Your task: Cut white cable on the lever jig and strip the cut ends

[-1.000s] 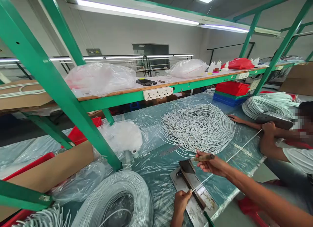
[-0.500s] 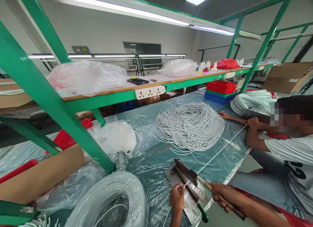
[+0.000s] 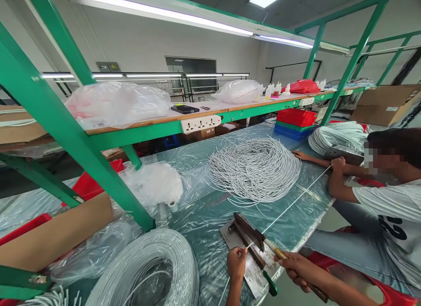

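Note:
My left hand (image 3: 236, 263) pinches a thin white cable (image 3: 289, 205) at the blade of a lever cutter (image 3: 249, 241) on the plastic-covered table (image 3: 204, 165). My right hand (image 3: 296, 268) is closed round the cutter's wooden handle (image 3: 280, 253), pressed down low at the table's edge. The cable stretches tight to the right, to a co-worker's hand (image 3: 338, 163). Beyond the cutter lies a heap of cut white cable lengths (image 3: 253, 169).
A big white cable coil (image 3: 151, 271) sits at the lower left, another coil (image 3: 338, 137) at the far right. Green frame posts (image 3: 72, 135) rise at left. A shelf (image 3: 197, 117) carries plastic bags, a power strip and a phone. Red and blue trays (image 3: 294, 121) stand behind.
My right hand swung the cutter handle down from raised to low at the table edge. The view shifted left, bringing the co-worker further into view.

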`<state>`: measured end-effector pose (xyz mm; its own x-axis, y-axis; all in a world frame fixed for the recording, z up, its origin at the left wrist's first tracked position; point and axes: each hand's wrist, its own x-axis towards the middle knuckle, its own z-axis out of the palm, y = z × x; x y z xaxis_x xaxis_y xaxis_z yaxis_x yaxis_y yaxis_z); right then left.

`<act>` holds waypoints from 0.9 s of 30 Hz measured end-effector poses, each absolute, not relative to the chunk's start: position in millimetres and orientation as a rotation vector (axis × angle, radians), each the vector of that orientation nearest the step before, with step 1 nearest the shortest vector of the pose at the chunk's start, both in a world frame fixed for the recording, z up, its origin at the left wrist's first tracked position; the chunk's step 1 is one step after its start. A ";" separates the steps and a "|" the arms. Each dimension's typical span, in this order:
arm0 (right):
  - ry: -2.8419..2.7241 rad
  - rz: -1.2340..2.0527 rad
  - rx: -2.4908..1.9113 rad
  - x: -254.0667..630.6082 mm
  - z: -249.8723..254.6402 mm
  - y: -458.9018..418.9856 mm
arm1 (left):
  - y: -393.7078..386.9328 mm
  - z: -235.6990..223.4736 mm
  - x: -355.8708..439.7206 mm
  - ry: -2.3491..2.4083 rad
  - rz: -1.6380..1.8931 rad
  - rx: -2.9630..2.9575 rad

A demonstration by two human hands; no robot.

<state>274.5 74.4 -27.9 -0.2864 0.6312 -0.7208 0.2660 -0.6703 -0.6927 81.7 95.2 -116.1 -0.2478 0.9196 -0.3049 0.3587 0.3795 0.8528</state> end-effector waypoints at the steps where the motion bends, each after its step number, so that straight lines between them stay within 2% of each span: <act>1: -1.126 2.041 -1.692 273.8 -26.8 73.9 | 95.2 -116.2 81.7 1.791 0.843 1.109; 15: -1.117 2.013 -1.746 273.2 -33.6 68.7 | 100.8 -140.1 79.1 1.650 0.953 1.025; 27: -1.085 2.002 -1.709 272.9 -28.3 65.3 | 100.7 -141.0 77.5 1.593 0.954 0.974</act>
<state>272.9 65.3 -28.3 -0.2517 0.6521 -0.7152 0.2436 -0.6725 -0.6989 77.5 100.7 -141.0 -0.1783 0.9237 -0.3392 0.1368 0.3647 0.9210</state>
